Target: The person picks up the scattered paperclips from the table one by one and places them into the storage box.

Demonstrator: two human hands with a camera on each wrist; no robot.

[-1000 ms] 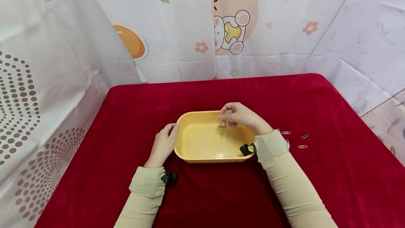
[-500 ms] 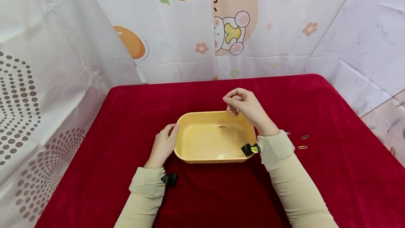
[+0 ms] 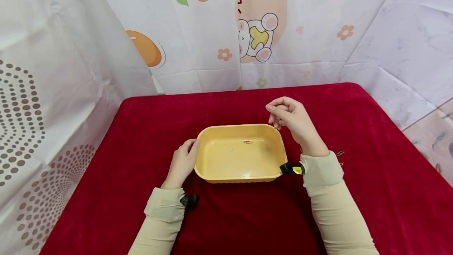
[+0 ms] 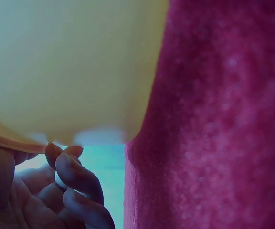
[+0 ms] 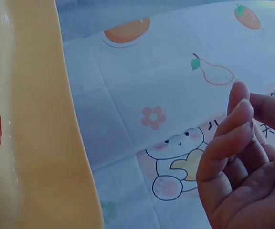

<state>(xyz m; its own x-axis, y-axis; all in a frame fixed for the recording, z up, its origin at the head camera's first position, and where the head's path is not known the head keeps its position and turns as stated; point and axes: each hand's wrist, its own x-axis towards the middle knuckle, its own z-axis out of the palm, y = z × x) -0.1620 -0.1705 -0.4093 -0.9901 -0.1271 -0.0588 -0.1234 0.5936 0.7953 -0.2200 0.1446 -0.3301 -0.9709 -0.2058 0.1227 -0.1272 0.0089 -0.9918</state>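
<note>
A yellow oblong plastic tray (image 3: 240, 178) sits on the red cloth. My left hand (image 3: 181, 162) grips its left rim, thumb over the edge; in the left wrist view the fingers (image 4: 78, 177) curl against its outer side. Inside the tray lie a red paper clip (image 3: 248, 142) and a white paper clip (image 3: 231, 150), apart from each other. My right hand (image 3: 295, 123) hovers beyond the tray's far right corner, fingers loosely curled. Seen in the right wrist view, that right hand (image 5: 245, 162) has nothing between its fingertips.
To the right of the tray, a dark paper clip (image 3: 340, 153) lies on the red cloth (image 3: 385, 192). A yellow clip (image 3: 341, 164) shows partly beside my right sleeve, which hides some of the area. Printed white curtains (image 3: 198, 50) stand behind the table.
My right hand has let go of the red paper clip in the tray, lifted out and moved away to the right. The left hand stays at the rim.
</note>
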